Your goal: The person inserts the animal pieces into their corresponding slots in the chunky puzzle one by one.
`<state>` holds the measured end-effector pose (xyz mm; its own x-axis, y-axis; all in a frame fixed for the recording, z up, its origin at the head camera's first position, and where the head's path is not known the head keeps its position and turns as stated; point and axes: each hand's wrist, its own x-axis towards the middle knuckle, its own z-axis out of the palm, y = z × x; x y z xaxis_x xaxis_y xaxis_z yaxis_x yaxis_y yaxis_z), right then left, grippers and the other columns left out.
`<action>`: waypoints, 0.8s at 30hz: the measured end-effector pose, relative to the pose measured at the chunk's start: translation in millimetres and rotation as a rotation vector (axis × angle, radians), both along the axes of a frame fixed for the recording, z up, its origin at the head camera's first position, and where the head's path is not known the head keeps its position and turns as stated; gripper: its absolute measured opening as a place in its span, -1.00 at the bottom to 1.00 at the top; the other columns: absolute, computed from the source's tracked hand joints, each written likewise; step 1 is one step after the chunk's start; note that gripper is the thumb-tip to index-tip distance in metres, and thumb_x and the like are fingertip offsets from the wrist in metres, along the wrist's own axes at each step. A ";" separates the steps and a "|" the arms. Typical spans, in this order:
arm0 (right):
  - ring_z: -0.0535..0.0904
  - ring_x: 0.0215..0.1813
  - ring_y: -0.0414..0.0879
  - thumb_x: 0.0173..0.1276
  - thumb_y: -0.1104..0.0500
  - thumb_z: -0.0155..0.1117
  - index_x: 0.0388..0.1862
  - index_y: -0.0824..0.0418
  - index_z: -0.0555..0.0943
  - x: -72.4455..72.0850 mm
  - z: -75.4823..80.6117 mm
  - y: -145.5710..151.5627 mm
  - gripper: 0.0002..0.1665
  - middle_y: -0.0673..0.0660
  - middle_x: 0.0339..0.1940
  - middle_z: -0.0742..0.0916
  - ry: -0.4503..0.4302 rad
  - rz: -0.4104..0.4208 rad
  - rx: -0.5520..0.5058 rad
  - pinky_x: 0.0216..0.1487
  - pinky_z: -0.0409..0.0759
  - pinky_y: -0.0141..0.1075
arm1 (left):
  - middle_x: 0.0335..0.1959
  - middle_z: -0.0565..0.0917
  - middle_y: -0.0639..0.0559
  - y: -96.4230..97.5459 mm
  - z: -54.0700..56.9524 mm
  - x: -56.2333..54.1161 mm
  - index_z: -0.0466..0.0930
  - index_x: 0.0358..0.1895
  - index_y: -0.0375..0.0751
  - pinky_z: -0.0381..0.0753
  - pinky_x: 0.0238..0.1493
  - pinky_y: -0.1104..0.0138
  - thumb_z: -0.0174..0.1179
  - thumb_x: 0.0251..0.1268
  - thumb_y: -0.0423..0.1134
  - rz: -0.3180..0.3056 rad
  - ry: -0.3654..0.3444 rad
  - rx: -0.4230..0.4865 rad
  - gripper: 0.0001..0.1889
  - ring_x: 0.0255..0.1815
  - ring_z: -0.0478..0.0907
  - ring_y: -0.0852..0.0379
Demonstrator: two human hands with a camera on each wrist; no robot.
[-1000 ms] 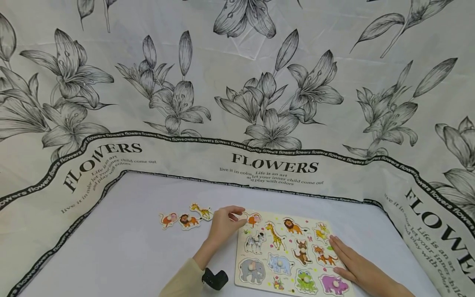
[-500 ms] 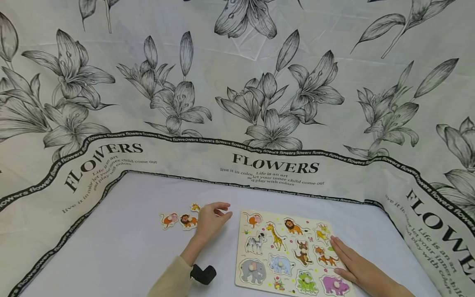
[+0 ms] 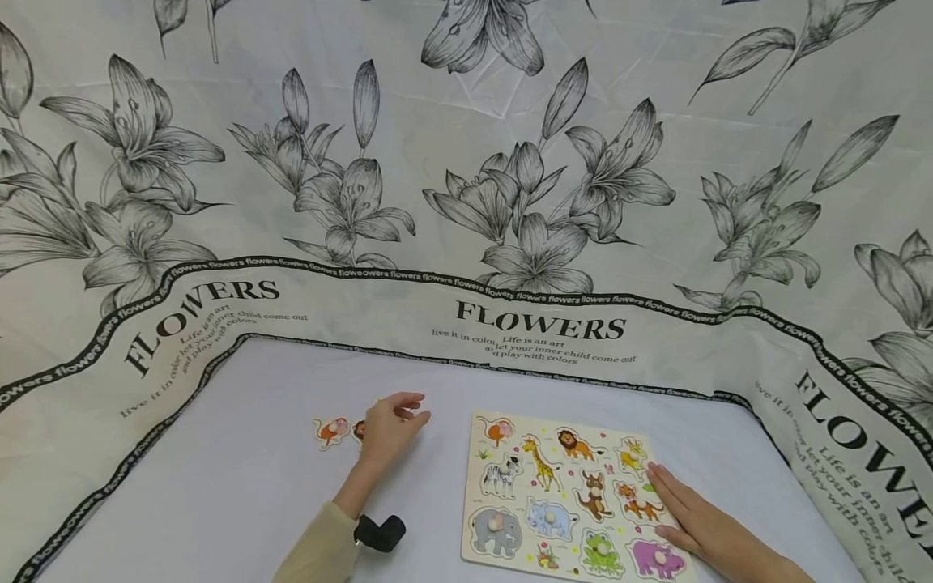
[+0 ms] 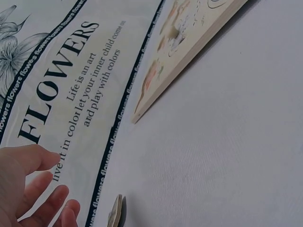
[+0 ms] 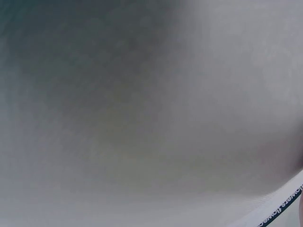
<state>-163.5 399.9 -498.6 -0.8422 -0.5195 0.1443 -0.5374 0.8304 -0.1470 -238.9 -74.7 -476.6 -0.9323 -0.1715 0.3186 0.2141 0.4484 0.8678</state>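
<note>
My left hand (image 3: 389, 433) hovers over the loose puzzle pieces with its fingers loosely bent and nothing between them. In the left wrist view this hand (image 4: 33, 184) shows with the thumb and fingers apart; the edge of one loose piece (image 4: 116, 212) stands out beside it. A monkey piece (image 3: 331, 432) lies left of the hand, and a lion piece (image 3: 359, 431) is mostly hidden behind it. The giraffe piece is almost wholly covered. My right hand (image 3: 710, 518) rests with straight fingers along the right edge of the wooden animal puzzle board (image 3: 525, 557).
Knobbed pieces such as the elephant (image 3: 496, 530), frog (image 3: 602, 554) and hippo (image 3: 658, 559) lie on the board. A white cloth (image 3: 219, 486) covers the table, and a flower-printed curtain (image 3: 408, 308) rises behind it. The right wrist view is mostly blurred.
My left hand has moved left from the board's upper left corner to above the loose pieces, covering the giraffe and most of the lion. The right hand and board have stayed put.
</note>
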 end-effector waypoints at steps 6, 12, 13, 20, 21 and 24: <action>-0.38 0.40 -0.75 0.41 -0.08 0.12 0.48 0.31 0.15 1.1 1.5 -1.9 -0.18 0.11 0.55 0.23 0.007 0.002 -0.001 0.20 -0.33 -0.88 | -0.27 0.74 -0.19 -13.5 -3.1 -2.0 0.70 -0.13 -0.31 0.50 -0.43 0.46 0.39 0.03 -0.34 0.033 -0.027 -0.016 -0.72 -0.40 0.61 0.13; -0.37 0.40 -0.74 0.40 -0.08 0.13 0.48 0.31 0.16 1.5 0.8 -2.5 -0.18 0.22 0.49 0.30 0.012 0.001 0.001 0.21 -0.33 -0.88 | -0.22 0.73 -0.22 -24.7 -4.5 -3.8 0.69 -0.10 -0.32 0.46 -0.41 0.48 0.40 -0.01 -0.35 0.028 -0.064 -0.010 -0.67 -0.36 0.58 0.12; -0.38 0.40 -0.75 0.40 -0.08 0.13 0.48 0.30 0.15 1.3 0.5 -2.0 -0.17 0.20 0.50 0.29 0.007 -0.002 0.004 0.20 -0.33 -0.88 | -0.21 0.73 -0.22 -26.3 -4.3 -3.7 0.69 -0.09 -0.32 0.45 -0.41 0.49 0.41 -0.02 -0.36 0.027 -0.071 -0.010 -0.66 -0.35 0.57 0.11; -0.39 0.37 -0.79 0.40 -0.12 0.11 0.48 0.29 0.16 0.8 -0.7 -0.6 -0.17 0.23 0.48 0.32 -0.032 -0.024 -0.001 0.17 -0.34 -0.90 | -0.17 0.72 -0.23 -35.1 -2.8 -5.0 0.67 -0.06 -0.33 0.44 -0.37 0.41 0.44 -0.07 -0.34 0.042 -0.087 -0.089 -0.60 -0.26 0.61 -0.05; -0.39 0.36 -0.79 0.40 -0.12 0.11 0.48 0.29 0.16 0.8 -0.7 -0.5 -0.16 0.23 0.48 0.32 -0.037 -0.026 -0.003 0.17 -0.34 -0.90 | -0.17 0.72 -0.23 -36.1 -3.0 -5.7 0.67 -0.06 -0.33 0.45 -0.36 0.39 0.44 -0.07 -0.34 0.046 -0.090 -0.109 -0.59 -0.24 0.61 -0.06; -0.40 0.35 -0.80 0.40 -0.14 0.10 0.49 0.29 0.15 0.4 -1.2 -0.3 -0.15 0.21 0.50 0.30 -0.051 -0.037 -0.001 0.16 -0.35 -0.90 | -0.13 0.71 -0.23 -39.5 -4.0 -7.5 0.66 -0.03 -0.33 0.48 -0.31 0.32 0.45 -0.07 -0.31 0.049 -0.113 -0.154 -0.57 -0.20 0.61 -0.07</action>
